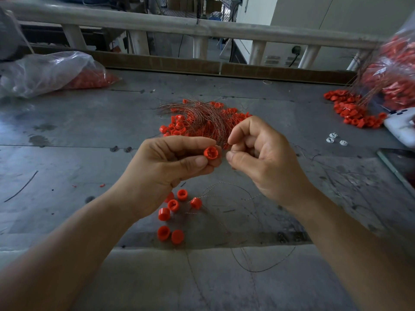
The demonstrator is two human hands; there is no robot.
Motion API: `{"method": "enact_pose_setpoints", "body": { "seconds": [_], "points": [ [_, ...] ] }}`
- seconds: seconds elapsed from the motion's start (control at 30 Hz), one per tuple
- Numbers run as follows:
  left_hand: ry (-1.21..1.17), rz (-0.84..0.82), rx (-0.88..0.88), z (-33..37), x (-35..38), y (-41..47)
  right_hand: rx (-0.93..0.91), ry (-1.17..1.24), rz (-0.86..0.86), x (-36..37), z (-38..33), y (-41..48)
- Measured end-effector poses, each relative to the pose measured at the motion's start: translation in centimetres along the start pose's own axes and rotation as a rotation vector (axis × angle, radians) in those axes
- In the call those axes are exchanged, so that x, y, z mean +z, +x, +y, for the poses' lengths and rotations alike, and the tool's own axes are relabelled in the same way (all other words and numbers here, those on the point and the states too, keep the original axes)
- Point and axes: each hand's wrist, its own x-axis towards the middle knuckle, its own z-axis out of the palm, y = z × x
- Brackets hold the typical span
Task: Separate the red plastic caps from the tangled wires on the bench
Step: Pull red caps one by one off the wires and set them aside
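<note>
My left hand (173,162) pinches one red plastic cap (210,153) between thumb and fingers, its open side facing me. Close beside it, my right hand (258,153) has thumb and forefinger pinched together on a thin wire right next to the cap. Behind both hands lies a heap of red caps tangled in fine wires (202,117) on the grey bench (67,153). Below my hands several loose red caps (173,205) lie on the bench, with loose wires (233,198) to their right.
A clear plastic bag with red caps (56,72) lies far left. Another bag of caps and wires (390,81) stands far right with a spilled pile of caps (352,111) in front. A white device (402,129), small white parts (334,140) and a dark phone (399,164) lie right.
</note>
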Motion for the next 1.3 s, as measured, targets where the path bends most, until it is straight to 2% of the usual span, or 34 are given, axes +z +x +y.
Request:
{"method": "enact_pose_setpoints", "body": {
  "seconds": [0.77,1.07,1.3],
  "points": [
    [-0.008,0.025,-0.041,0.09,0.19,-0.07,0.003,-0.040,-0.005,-0.11,0.03,-0.03],
    [-0.118,-0.011,-0.064,-0.09,0.16,-0.03,0.066,0.070,-0.062,0.12,-0.03,-0.02],
    [-0.095,-0.065,-0.061,-0.33,0.05,-0.09,0.171,0.177,-0.128,0.60,-0.17,0.02]
  ]
}}
